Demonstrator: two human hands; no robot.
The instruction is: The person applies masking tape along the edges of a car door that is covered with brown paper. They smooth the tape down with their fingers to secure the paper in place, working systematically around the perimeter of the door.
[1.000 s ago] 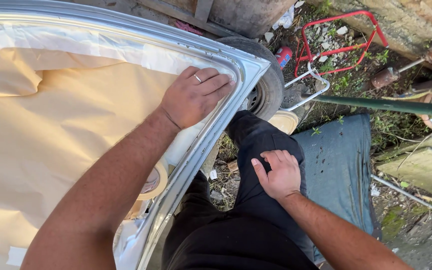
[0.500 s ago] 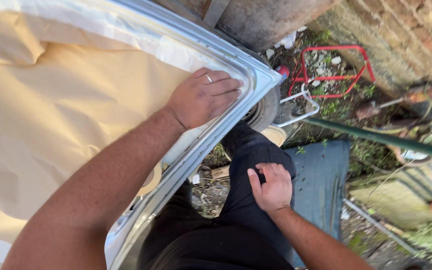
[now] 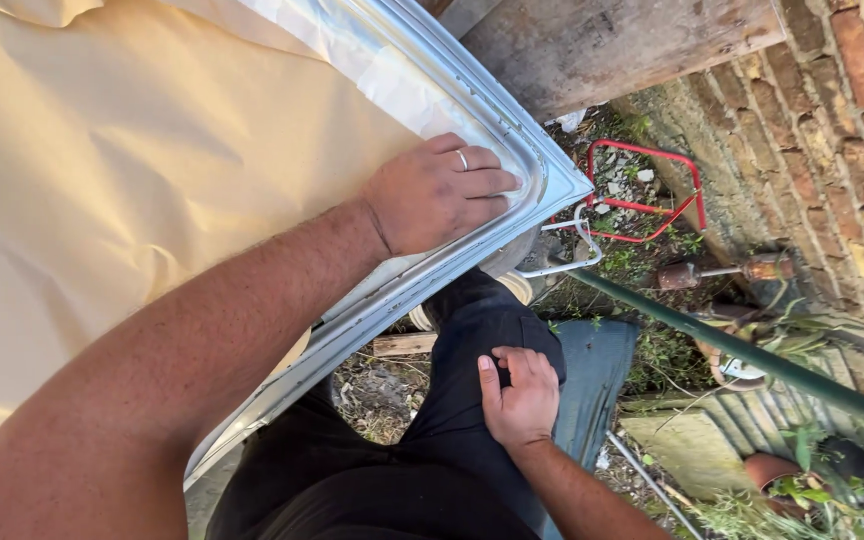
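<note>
The left hand (image 3: 437, 195) lies flat, fingers spread and gripping nothing, on the masked corner of a grey metal panel (image 3: 542, 175) covered in tan masking paper (image 3: 132, 180). The right hand (image 3: 520, 400) rests half-curled on the black trouser leg (image 3: 462, 330), holding nothing visible. A brick wall (image 3: 842, 130), a red wire frame (image 3: 652, 190) and weedy ground (image 3: 382, 390) surround them.

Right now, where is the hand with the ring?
The left hand presses flat on the beige masking paper at the grey metal panel's rounded corner, upper middle of the head view, near the red wire frame.
</note>
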